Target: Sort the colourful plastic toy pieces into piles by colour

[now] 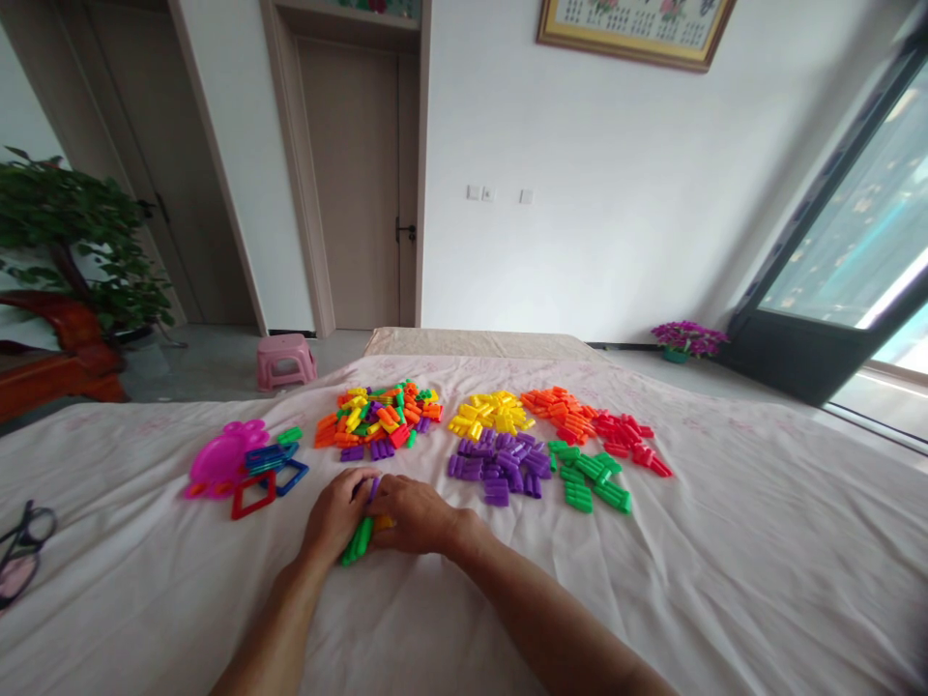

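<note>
My left hand (332,510) and my right hand (417,514) meet over the cloth, fingers closed round a few plastic building pieces. A green piece (357,543) sticks out below them, a bit of purple piece (374,489) shows between the fingers, and a yellow-orange piece (383,522) is partly covered by my right hand. How these pieces join is hidden. Just beyond lies a mixed-colour pile (381,416). To the right are sorted piles: purple (500,464), yellow (493,414), orange (562,414), red (629,437) and green (594,478).
On the left of the cloth-covered table (761,570) lie a pink plastic tray (217,456), blue frames (291,478), a red frame (253,496) and a loose green piece (289,435). Eyeglasses (27,546) rest at the far left edge. A pink stool (285,362) stands behind.
</note>
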Available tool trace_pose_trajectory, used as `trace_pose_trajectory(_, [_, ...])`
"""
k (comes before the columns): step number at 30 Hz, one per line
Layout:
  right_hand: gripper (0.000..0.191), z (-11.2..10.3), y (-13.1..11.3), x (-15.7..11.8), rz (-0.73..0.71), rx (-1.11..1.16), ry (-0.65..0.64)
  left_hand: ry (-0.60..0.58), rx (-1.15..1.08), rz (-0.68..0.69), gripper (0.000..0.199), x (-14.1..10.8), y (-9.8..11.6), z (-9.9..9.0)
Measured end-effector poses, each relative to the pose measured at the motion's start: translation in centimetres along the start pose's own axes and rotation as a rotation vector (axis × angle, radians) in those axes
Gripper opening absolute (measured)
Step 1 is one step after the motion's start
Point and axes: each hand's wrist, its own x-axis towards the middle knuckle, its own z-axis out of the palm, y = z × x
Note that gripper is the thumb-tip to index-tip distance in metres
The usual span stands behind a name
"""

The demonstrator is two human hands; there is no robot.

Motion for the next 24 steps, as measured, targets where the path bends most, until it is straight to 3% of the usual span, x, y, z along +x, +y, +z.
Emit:
trace_pose_trajectory(4, [0.028,0.23,-0.03,0.06,0.011,-0.008,0.016,0.002,0.002,0.002,0.035,-0.07,0.22,-0.02])
trace_pose_trajectory(15, [0.041,0.42,0.23,-0.10,-0.003,0.049,0.035,0.013,-0.006,0.008,0.033,-0.03,0.29,-0.01])
trace_pose_trajectory(24, [0.025,0.92,0.55,0.03,0.001,0.039,0.044,0.008,-0.001,0.016,0.034,-0.08,0.25,-0.04])
